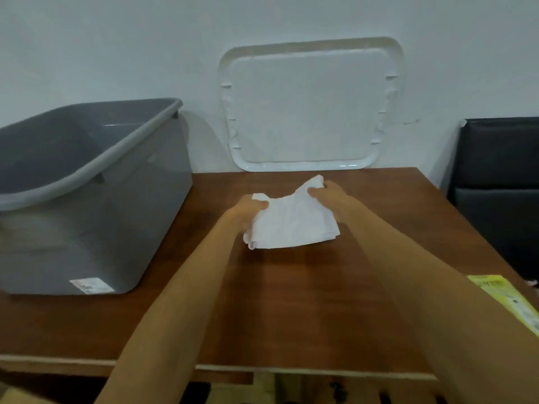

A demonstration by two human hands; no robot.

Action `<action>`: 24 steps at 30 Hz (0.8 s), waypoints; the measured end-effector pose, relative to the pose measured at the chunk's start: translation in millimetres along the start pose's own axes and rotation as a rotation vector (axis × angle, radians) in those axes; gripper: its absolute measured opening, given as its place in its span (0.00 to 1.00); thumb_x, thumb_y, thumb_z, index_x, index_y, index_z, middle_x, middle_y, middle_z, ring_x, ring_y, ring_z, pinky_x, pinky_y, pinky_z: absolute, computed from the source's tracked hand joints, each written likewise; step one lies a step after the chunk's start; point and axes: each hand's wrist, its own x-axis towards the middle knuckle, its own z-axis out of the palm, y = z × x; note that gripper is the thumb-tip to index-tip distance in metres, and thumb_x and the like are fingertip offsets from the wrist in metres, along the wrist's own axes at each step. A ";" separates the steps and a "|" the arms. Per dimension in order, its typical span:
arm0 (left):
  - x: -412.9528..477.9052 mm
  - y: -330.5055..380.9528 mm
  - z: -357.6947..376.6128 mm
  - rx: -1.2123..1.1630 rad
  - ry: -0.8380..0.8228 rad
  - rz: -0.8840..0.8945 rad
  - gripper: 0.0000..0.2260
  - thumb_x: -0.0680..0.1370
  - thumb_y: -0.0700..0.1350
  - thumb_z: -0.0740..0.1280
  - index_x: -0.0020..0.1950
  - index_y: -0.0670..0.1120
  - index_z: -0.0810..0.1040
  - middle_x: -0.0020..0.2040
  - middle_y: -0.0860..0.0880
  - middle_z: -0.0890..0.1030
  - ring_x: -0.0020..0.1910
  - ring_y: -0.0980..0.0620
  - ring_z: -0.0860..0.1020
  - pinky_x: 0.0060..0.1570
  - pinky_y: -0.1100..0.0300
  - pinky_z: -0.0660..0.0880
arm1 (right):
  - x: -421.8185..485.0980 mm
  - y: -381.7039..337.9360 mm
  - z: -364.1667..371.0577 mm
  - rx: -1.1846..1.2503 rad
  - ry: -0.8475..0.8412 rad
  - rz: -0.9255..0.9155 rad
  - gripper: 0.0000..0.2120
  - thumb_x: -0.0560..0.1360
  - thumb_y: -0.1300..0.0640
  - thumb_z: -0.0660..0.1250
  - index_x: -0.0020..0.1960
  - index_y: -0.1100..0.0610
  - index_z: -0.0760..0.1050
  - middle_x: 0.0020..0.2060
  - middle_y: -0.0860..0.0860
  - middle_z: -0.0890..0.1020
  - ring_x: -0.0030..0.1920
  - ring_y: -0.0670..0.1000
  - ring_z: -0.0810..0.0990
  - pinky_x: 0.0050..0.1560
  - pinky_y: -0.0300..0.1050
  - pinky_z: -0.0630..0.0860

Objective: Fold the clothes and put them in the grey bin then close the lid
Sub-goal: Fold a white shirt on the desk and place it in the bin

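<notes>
Pinching opposite edges, left hand point(248, 210) and right hand point(324, 194) flank white cloth point(291, 224).

Grey bin point(96, 199) open-topped; lid point(309, 112) leans apart.

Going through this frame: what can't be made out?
Head view only:
- Grey plastic bin: its near wall hides its floor, contents unknown.
- Crumpled white cloth: garment type unclear, bunched and blurred.
- Yellow printed sheet: cut off by the right edge, print too small.
- White label on the bin: text blurred.
</notes>
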 end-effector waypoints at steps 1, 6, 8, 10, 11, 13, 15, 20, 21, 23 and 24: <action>6.1 6.9 -5.0 -0.049 0.019 0.015 0.15 0.83 0.48 0.66 0.69 0.46 0.74 0.66 0.46 0.77 0.62 0.44 0.75 0.66 0.45 0.74 | 4.8 -5.9 0.8 0.026 -0.010 -0.009 0.19 0.82 0.54 0.66 0.70 0.59 0.69 0.62 0.54 0.78 0.58 0.56 0.80 0.58 0.53 0.78; 4.1 47.9 -30.9 -0.239 0.128 -0.002 0.13 0.83 0.41 0.65 0.67 0.46 0.71 0.59 0.48 0.78 0.55 0.47 0.78 0.58 0.48 0.75 | 14.4 -45.3 3.4 0.160 0.018 0.038 0.18 0.82 0.54 0.66 0.70 0.58 0.70 0.58 0.53 0.79 0.55 0.55 0.80 0.54 0.51 0.78; -10.5 72.8 -43.2 -0.283 0.146 -0.023 0.13 0.83 0.40 0.66 0.67 0.44 0.73 0.57 0.47 0.80 0.53 0.46 0.79 0.57 0.48 0.76 | 9.5 -72.4 0.4 0.146 0.017 0.074 0.21 0.81 0.51 0.66 0.70 0.59 0.70 0.61 0.53 0.80 0.58 0.56 0.81 0.60 0.54 0.79; -25.4 103.1 -59.2 -0.304 0.157 -0.021 0.11 0.83 0.41 0.66 0.65 0.42 0.75 0.58 0.44 0.81 0.54 0.44 0.80 0.59 0.46 0.78 | 5.1 -107.2 -4.9 0.115 0.015 0.088 0.22 0.80 0.50 0.66 0.70 0.59 0.71 0.61 0.55 0.79 0.59 0.58 0.80 0.64 0.58 0.78; -32.7 118.5 -67.8 -0.312 0.167 -0.015 0.11 0.83 0.42 0.66 0.64 0.41 0.76 0.57 0.44 0.82 0.54 0.43 0.81 0.60 0.46 0.78 | 4.4 -124.9 -7.7 0.106 0.015 0.089 0.22 0.80 0.49 0.66 0.70 0.60 0.71 0.61 0.55 0.80 0.59 0.58 0.80 0.64 0.58 0.78; -44.7 147.6 -85.8 -0.303 0.198 -0.024 0.14 0.83 0.44 0.67 0.67 0.42 0.76 0.58 0.43 0.83 0.56 0.42 0.81 0.61 0.44 0.78 | 1.9 -159.9 -12.3 0.113 0.004 0.076 0.19 0.79 0.50 0.67 0.66 0.60 0.72 0.60 0.56 0.80 0.58 0.59 0.81 0.64 0.59 0.78; -54.5 171.6 -104.3 -0.293 0.239 -0.043 0.18 0.82 0.48 0.68 0.71 0.43 0.74 0.60 0.44 0.82 0.57 0.41 0.81 0.62 0.43 0.78 | -3.9 -191.9 -16.0 0.130 -0.021 0.075 0.15 0.80 0.51 0.67 0.62 0.59 0.73 0.59 0.57 0.81 0.57 0.59 0.81 0.63 0.58 0.79; -90.3 230.7 -150.0 -0.291 0.268 -0.037 0.13 0.81 0.46 0.70 0.64 0.41 0.77 0.56 0.44 0.83 0.52 0.45 0.81 0.52 0.50 0.78 | -17.6 -264.2 -22.1 0.162 -0.084 0.071 0.13 0.80 0.52 0.68 0.58 0.61 0.73 0.57 0.57 0.80 0.57 0.59 0.81 0.62 0.56 0.79; -94.8 241.0 -159.9 -0.291 0.268 -0.021 0.12 0.81 0.45 0.70 0.63 0.42 0.77 0.55 0.44 0.83 0.50 0.47 0.81 0.50 0.51 0.77 | -21.9 -279.9 -22.5 0.169 -0.095 0.068 0.13 0.79 0.52 0.68 0.58 0.60 0.73 0.57 0.58 0.81 0.57 0.60 0.81 0.63 0.57 0.79; -103.4 259.8 -179.7 -0.300 0.288 -0.003 0.15 0.81 0.45 0.70 0.65 0.42 0.76 0.57 0.45 0.82 0.48 0.48 0.80 0.48 0.51 0.77 | -27.2 -307.7 -21.0 0.182 -0.112 0.055 0.14 0.78 0.52 0.69 0.56 0.61 0.73 0.57 0.58 0.81 0.56 0.60 0.82 0.63 0.59 0.78; -109.0 268.7 -188.8 -0.302 0.302 0.006 0.16 0.81 0.45 0.71 0.67 0.42 0.75 0.57 0.45 0.81 0.49 0.48 0.80 0.50 0.50 0.78 | -30.5 -321.3 -19.2 0.182 -0.116 0.043 0.13 0.79 0.53 0.68 0.56 0.61 0.72 0.57 0.58 0.81 0.57 0.60 0.81 0.64 0.59 0.78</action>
